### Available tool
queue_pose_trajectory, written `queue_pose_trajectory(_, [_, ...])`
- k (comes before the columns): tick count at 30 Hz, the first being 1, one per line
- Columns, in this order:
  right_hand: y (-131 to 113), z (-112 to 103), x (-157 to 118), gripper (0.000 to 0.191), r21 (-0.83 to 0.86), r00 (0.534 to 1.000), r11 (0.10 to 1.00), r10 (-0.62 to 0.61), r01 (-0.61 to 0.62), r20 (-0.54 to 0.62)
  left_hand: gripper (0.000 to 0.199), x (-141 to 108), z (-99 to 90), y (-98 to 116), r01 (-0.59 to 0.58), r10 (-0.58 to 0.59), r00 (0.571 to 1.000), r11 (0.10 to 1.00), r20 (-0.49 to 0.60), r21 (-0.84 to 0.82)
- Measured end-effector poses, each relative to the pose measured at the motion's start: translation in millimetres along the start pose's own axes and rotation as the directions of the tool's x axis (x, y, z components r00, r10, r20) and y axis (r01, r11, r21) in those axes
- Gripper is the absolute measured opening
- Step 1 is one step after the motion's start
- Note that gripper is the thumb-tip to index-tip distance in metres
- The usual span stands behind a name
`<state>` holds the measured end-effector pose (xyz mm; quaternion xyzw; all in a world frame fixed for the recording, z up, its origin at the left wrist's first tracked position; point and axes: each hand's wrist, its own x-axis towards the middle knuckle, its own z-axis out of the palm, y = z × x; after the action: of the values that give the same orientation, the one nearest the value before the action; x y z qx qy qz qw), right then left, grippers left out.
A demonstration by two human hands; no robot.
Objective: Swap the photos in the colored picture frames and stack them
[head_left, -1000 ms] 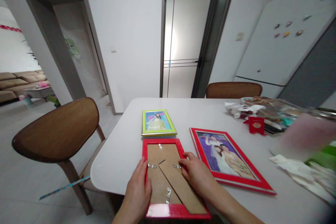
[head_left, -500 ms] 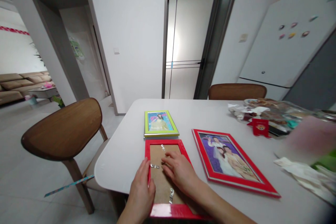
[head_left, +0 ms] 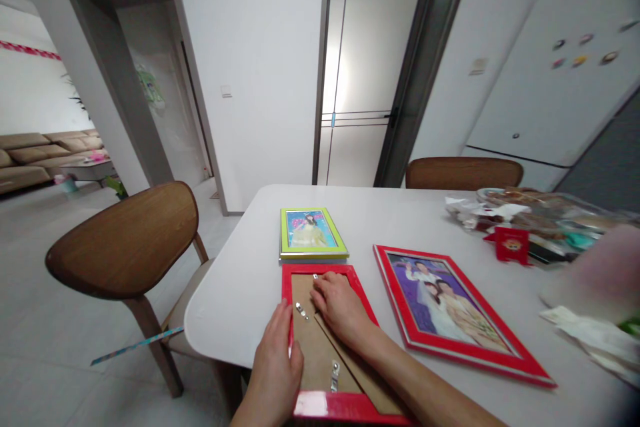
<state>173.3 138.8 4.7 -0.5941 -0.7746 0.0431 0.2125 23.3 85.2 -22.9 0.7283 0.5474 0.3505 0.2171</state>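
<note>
Red frame (head_left: 316, 353): our left hand (head_left: 277, 355), fingers together, holds nine o'clock steady so our right hand (head_left: 343, 303), pinch unclear, works at twelve.

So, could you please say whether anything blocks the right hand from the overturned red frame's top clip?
Nothing visible does: the right hand is at the top clip, partly hiding it. The left hand is clear, on the left edge of the overturned red frame.
</note>
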Motion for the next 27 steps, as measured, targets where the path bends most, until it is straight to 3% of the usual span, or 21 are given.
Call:
queue_pose_trajectory(8, [11.6,4.7,12.1,0.028,-0.015,0.999,0.999,0.043,-0.043,-0.006,0.051,1.2,1.0,1.3,0.007,-0.007,1.0,1.0,0.001,-0.001])
queue_pose_trajectory(13, [7.5,-12.3,0.0,0.033,0.038,1.0,0.999,-0.016,0.015,0.024,0.051,1.1,-1.2,3.7,0.022,-0.022,1.0,1.0,-0.007,-0.014])
queue_pose_trajectory(17, [8.5,-42.5,-33.8,0.037,0.267,0.959,0.95,-0.217,0.165,0.182,0.05,0.1,-2.1,5.1,0.04,-0.041,0.999,0.998,-0.024,-0.043])
queue_pose_trajectory(21, [8.0,-56.4,-62.1,0.031,0.348,0.912,0.928,-0.252,0.133,0.324,0.049,-0.4,-0.8,4.1,0.036,-0.039,0.998,0.997,-0.042,-0.067])
queue_pose_trajectory(27, [0.6,-41.9,-64.6,0.012,0.328,0.945,0.932,-0.238,0.158,0.223,0.049,-0.9,-0.4,3.0,0.021,-0.023,0.999,0.998,-0.042,-0.056])
